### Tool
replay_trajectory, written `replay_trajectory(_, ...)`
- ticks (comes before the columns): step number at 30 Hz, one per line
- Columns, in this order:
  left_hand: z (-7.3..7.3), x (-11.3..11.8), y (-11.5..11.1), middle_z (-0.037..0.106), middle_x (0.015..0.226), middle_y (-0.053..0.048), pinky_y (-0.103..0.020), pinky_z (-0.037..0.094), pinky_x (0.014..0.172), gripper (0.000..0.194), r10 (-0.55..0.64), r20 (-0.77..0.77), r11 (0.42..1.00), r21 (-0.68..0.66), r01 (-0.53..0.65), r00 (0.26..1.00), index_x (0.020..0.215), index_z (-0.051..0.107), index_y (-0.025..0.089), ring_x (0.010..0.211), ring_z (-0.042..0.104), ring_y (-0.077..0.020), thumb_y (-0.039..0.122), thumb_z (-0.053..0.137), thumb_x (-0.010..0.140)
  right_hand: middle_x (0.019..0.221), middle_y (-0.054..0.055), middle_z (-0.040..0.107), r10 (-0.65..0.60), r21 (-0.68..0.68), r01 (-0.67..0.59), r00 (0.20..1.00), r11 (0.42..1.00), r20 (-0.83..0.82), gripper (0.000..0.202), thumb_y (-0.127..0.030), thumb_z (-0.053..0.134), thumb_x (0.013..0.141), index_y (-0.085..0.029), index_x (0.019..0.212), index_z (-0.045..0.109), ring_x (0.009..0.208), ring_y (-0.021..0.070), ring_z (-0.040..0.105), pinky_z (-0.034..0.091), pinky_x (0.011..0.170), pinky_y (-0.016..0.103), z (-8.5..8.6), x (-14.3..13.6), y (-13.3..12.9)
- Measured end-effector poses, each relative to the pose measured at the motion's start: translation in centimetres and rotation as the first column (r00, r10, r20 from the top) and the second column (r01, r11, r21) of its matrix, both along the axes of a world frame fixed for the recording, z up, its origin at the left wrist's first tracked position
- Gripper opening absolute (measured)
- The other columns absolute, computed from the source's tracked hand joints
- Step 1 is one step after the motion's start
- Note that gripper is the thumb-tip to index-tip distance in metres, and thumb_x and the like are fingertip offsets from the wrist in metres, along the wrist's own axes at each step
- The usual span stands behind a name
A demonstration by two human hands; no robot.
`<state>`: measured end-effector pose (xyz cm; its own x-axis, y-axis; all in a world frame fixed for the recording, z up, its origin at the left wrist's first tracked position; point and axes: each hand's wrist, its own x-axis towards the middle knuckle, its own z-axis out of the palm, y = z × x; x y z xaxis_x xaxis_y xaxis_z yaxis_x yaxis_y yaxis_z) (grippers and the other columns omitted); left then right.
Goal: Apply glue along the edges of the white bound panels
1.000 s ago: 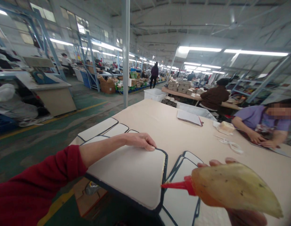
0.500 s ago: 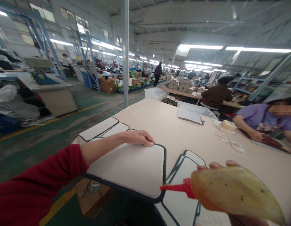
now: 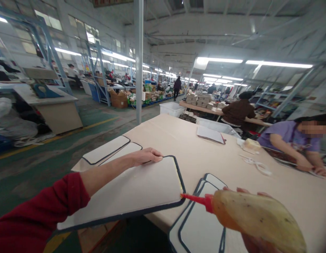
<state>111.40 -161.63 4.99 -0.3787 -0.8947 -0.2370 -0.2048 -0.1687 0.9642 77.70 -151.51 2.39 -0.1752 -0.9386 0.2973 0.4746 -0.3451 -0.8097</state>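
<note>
A pale panel with a dark edge point(image 3: 136, 186) lies at the near corner of the table, partly over its edge. My left hand point(image 3: 148, 156) pinches the panel's far rim between thumb and fingers. In my right hand point(image 3: 254, 239) is a yellowish glue bottle point(image 3: 258, 218), gripped from behind and below, so most fingers are hidden. Its red nozzle point(image 3: 196, 198) touches the panel's right edge near the rounded corner. A thin yellow line of glue point(image 3: 180, 181) runs along that edge. More dark-edged panels point(image 3: 200, 221) lie overlapped under the bottle.
Further panels point(image 3: 107, 149) lie left on the table point(image 3: 168, 135). A clipboard-like pad point(image 3: 210, 134), white strips point(image 3: 255, 164) and a pale roll point(image 3: 251, 144) are beyond. At right a person in purple point(image 3: 281, 133) works. A pole point(image 3: 139, 63) stands behind the table.
The panel has turned, its right side swinging away from me. The nozzle has moved along the edge, staying at the near right corner. My left hand has shifted slightly left, still gripping the rim.
</note>
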Motion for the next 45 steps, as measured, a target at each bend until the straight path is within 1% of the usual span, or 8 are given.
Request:
replay_trajectory(5, -1.3, 0.0, -0.4, 0.073, 0.07, -0.003, -0.024, 0.044, 0.058, 0.044, 0.097, -0.1, 0.992, 0.085, -0.089, 0.99, 0.078, 0.074, 0.013, 0.061, 0.061, -0.0142, 0.048, 0.09, 0.056, 0.119, -0.004, 0.074, -0.039, 0.002, 0.039, 0.999, 0.999, -0.032, 0.054, -0.026, 0.09, 0.069, -0.036, 0.116, 0.067, 0.113, 0.0298, 0.07, 0.063, 0.092, 0.041, 0.8, 0.8, 1.3)
replay_trajectory(16, -2.7, -0.5, -1.2, 0.07, 0.067, 0.0, -0.021, 0.041, 0.052, 0.048, 0.215, -0.189, 0.972, 0.137, -0.191, 0.958, 0.077, 0.071, 0.014, 0.058, 0.06, -0.0118, 0.042, 0.096, 0.049, 0.116, -0.008, 0.075, -0.088, -0.007, 0.088, 0.996, 0.996, 0.023, 0.056, -0.029, 0.095, 0.065, -0.034, 0.114, 0.068, 0.109, 0.0206, 0.072, 0.06, 0.091, 0.022, 0.8, 1.6, 0.2)
replay_trajectory(21, -3.3, -0.2, -1.5, 0.067, 0.065, 0.002, -0.02, 0.038, 0.051, 0.054, 0.24, -0.195, 0.965, 0.153, -0.213, 0.951, 0.078, 0.069, 0.014, 0.056, 0.056, -0.0096, 0.046, 0.097, 0.044, 0.124, -0.006, 0.073, -0.138, -0.022, 0.138, 0.99, 0.99, 0.03, 0.055, -0.024, 0.092, 0.068, -0.033, 0.117, 0.068, 0.106, 0.0191, 0.072, 0.061, 0.087, 0.023, 0.6, 2.1, -0.6)
replay_trajectory(26, -3.7, -0.3, -1.6, 0.065, 0.065, 0.004, -0.021, 0.039, 0.052, 0.058, 0.269, -0.225, 0.956, 0.177, -0.232, 0.936, 0.078, 0.067, 0.014, 0.057, 0.055, -0.0095, 0.046, 0.097, 0.041, 0.131, -0.004, 0.069, -0.185, -0.062, 0.183, 0.982, 0.981, -0.024, 0.067, -0.029, 0.088, 0.069, -0.032, 0.131, 0.062, 0.121, 0.0204, 0.065, 0.059, 0.093, 0.025, -1.2, 1.5, -2.3)
replay_trajectory(31, -4.1, 0.0, -1.8, 0.061, 0.062, 0.005, -0.023, 0.037, 0.052, 0.056, 0.31, -0.227, 0.944, 0.192, -0.27, 0.923, 0.077, 0.063, 0.016, 0.056, 0.053, -0.0101, 0.047, 0.096, 0.045, 0.124, 0.013, 0.071, -0.335, -0.132, 0.322, 0.937, 0.938, -0.095, 0.066, -0.036, 0.086, 0.07, -0.022, 0.13, 0.062, 0.116, 0.0344, 0.067, 0.066, 0.069, 0.034, -4.0, 0.4, -4.2)
replay_trajectory(34, -4.4, 0.2, -1.9, 0.06, 0.063, 0.005, -0.024, 0.039, 0.054, 0.053, 0.327, -0.232, 0.938, 0.196, -0.285, 0.916, 0.077, 0.061, 0.017, 0.058, 0.053, -0.0106, 0.046, 0.096, 0.049, 0.115, 0.016, 0.073, -0.329, -0.098, 0.321, 0.941, 0.942, -0.079, 0.065, -0.033, 0.088, 0.064, -0.02, 0.124, 0.066, 0.107, 0.0366, 0.07, 0.065, 0.064, 0.036, -4.7, 0.4, -4.8)
replay_trajectory(38, -4.4, 0.4, -2.0, 0.06, 0.065, 0.005, -0.024, 0.04, 0.056, 0.049, 0.349, -0.234, 0.93, 0.21, -0.303, 0.907, 0.077, 0.059, 0.018, 0.059, 0.054, -0.0106, 0.044, 0.095, 0.056, 0.113, 0.016, 0.073, -0.305, -0.102, 0.299, 0.951, 0.949, -0.049, 0.069, -0.031, 0.092, 0.059, -0.021, 0.122, 0.067, 0.1, 0.035, 0.072, 0.064, 0.062, 0.034, -3.9, 1.6, -4.7)
replay_trajectory(45, -4.4, 1.0, -2.4, 0.057, 0.061, 0.007, -0.023, 0.037, 0.051, 0.045, 0.367, -0.208, 0.92, 0.23, -0.319, 0.907, 0.077, 0.055, 0.019, 0.055, 0.051, -0.01, 0.043, 0.091, 0.065, 0.12, 0.011, 0.073, -0.215, 0.038, 0.219, 0.972, 0.975, -0.095, 0.076, -0.041, 0.095, 0.06, -0.025, 0.128, 0.064, 0.112, 0.0328, 0.068, 0.063, 0.077, 0.035, -1.1, 4.6, -2.9)
